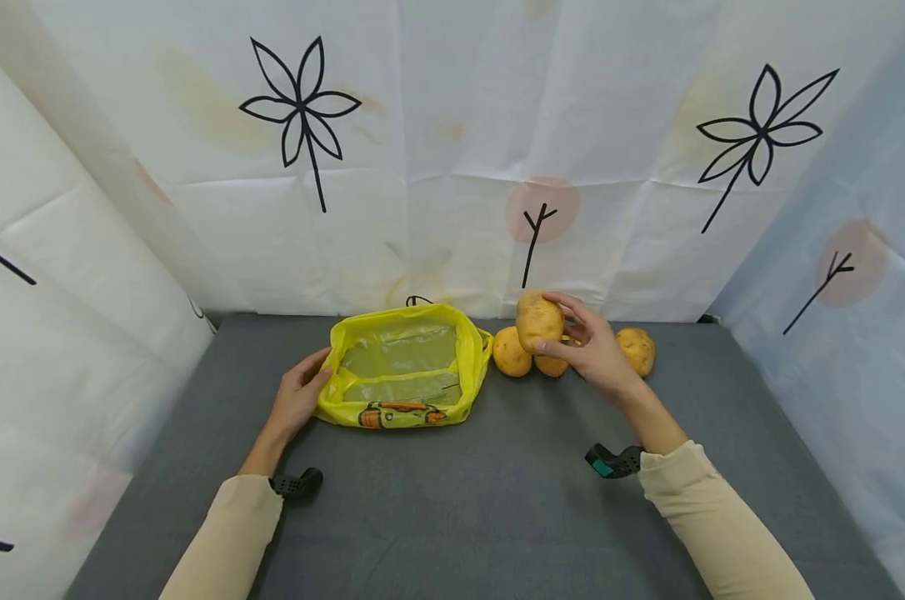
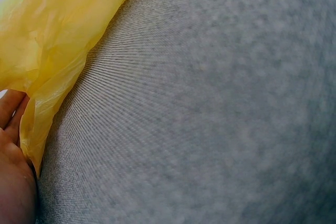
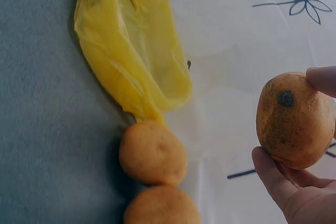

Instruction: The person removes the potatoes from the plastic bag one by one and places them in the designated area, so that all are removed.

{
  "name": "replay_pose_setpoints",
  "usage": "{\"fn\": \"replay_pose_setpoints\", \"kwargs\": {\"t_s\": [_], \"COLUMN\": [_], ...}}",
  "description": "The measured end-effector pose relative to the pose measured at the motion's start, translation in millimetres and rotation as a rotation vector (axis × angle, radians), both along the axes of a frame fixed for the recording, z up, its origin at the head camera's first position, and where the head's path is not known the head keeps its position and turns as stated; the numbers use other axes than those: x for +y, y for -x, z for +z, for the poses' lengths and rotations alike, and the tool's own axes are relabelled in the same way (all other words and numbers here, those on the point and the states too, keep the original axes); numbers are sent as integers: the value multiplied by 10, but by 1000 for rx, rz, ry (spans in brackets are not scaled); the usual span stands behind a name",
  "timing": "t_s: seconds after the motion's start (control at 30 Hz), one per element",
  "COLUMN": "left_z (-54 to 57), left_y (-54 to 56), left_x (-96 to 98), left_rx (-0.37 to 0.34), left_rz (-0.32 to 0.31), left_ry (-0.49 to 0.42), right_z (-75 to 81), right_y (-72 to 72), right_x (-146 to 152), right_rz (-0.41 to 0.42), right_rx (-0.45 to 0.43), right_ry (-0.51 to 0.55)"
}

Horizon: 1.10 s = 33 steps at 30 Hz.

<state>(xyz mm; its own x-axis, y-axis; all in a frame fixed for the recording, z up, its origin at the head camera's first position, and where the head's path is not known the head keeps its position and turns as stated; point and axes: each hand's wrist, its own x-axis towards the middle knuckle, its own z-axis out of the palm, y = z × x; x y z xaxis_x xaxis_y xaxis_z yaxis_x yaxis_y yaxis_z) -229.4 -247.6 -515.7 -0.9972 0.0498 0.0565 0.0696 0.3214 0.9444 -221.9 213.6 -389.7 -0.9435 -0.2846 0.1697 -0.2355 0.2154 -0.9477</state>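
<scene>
An open yellow plastic bag (image 1: 400, 415), with an orange-and-black print on its front, lies spread on the grey table. At its left edge my left hand (image 1: 298, 396) grips the plastic; the left wrist view shows only part of this hand (image 2: 16, 177) beside the yellow folds. My right hand (image 1: 598, 354) holds a potato (image 1: 540, 321) between thumb and fingers, raised above the others. In the right wrist view that potato (image 3: 294, 121) shows a dark spot. Below it, a potato (image 1: 511, 352) sits by the bag's right side, touching another potato (image 1: 552, 366).
Right of my right hand lies a further potato (image 1: 636, 351). A white printed cloth (image 1: 437, 242) hangs at the table's back edge, with more cloth at both sides. The grey tabletop (image 1: 452, 508) stretches toward me.
</scene>
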Motion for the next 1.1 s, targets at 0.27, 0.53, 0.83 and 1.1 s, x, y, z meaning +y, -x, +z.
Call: {"fn": "replay_pose_setpoints", "kwargs": {"t_s": [0.27,0.53,0.83,1.1], "left_z": [-5,5,1,-11], "left_y": [10,8,6,7], "left_x": [-1,4,-2,-6], "left_rx": [-5,-4,-5,-5], "left_rz": [4,3,3,0], "left_ry": [4,0,14,16], "right_z": [38,61,-5,-111], "right_y": [-16,-75,-78,-67], "right_x": [309,662,1132,1464], "right_rz": [-39,-88,-204,-229], "right_rx": [0,-5,-70,-100], "right_ry": [-20,-21,-45,73]}}
